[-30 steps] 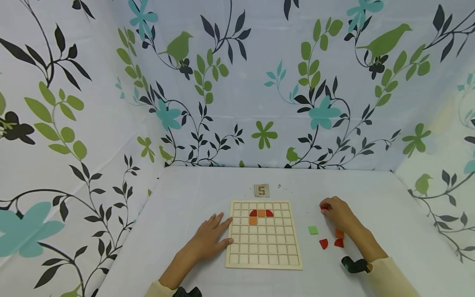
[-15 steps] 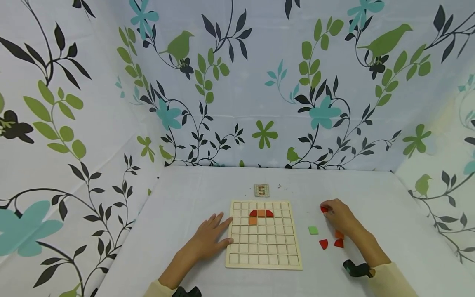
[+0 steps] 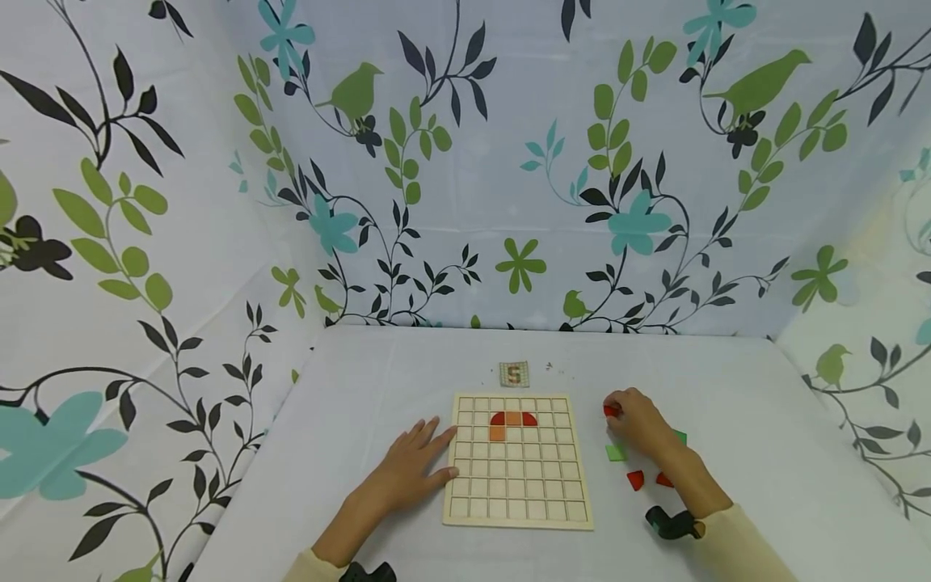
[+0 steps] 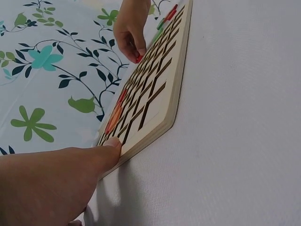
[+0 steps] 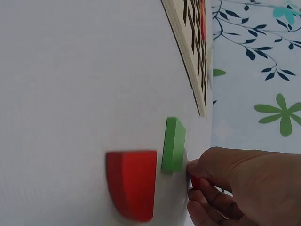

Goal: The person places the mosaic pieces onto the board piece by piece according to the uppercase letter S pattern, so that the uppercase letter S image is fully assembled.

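Note:
A wooden grid board [image 3: 516,489] lies flat on the white table. In its upper rows sit two red quarter-round pieces [image 3: 529,419] and two orange square tiles [image 3: 498,434]. My left hand [image 3: 413,467] rests at the board's left edge with its fingers spread and straight, the thumb [image 4: 110,146] touching the rim in the left wrist view. Right of the board, my right hand [image 3: 642,424] pinches a small red piece [image 3: 612,411] between thumb and fingers. The fingers cover most of that piece, low over the table.
A light green tile [image 3: 616,453] and a red quarter-round piece [image 3: 635,480] lie right of the board. Another red piece [image 3: 663,479] and a darker green one [image 3: 680,436] show partly behind the right forearm. A small card [image 3: 515,373] with an S-like mark lies beyond the board.
My right hand has moved left toward the board with the red piece, uncovering a darker green piece and now hiding the loose orange tile. The left hand has stayed in place.

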`<state>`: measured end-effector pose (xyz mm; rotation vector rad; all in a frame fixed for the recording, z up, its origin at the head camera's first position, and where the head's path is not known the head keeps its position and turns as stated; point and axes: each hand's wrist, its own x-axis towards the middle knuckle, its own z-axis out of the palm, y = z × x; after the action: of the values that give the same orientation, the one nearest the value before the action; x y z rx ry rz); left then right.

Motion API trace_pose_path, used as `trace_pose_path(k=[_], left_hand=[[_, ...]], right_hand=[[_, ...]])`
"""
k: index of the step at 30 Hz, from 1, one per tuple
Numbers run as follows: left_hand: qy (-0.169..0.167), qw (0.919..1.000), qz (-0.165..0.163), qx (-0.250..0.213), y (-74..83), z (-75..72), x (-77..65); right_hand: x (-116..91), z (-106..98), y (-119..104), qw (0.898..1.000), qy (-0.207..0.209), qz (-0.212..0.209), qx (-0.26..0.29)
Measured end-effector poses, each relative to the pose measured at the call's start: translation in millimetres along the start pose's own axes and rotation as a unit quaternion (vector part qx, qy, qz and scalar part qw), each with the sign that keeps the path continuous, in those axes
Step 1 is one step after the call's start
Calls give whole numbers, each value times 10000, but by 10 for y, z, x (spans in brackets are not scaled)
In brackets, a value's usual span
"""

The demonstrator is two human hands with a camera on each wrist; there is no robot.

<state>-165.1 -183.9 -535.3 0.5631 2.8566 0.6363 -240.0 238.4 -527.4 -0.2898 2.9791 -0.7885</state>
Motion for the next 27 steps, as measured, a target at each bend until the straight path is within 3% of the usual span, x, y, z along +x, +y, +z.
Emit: trace_pose_path(k=[7, 13, 17, 22, 27], left_hand=[[8, 10000, 7, 63, -59, 42, 29], [5, 10000, -6, 86, -84, 59, 39], [0, 9999, -24, 100, -91, 72, 41], [0, 10000, 12, 93, -98, 67, 42], [14, 10000, 33, 60, -90, 56, 38]], right_hand=[[32, 109, -221, 9999, 76, -115, 97], [49, 234, -438, 9986, 378, -325, 167], [28, 345, -636, 9964, 481, -604, 348], [-34, 490, -952, 9909, 302, -993, 859], [-86, 653, -1174, 9805, 232, -1693, 970]])
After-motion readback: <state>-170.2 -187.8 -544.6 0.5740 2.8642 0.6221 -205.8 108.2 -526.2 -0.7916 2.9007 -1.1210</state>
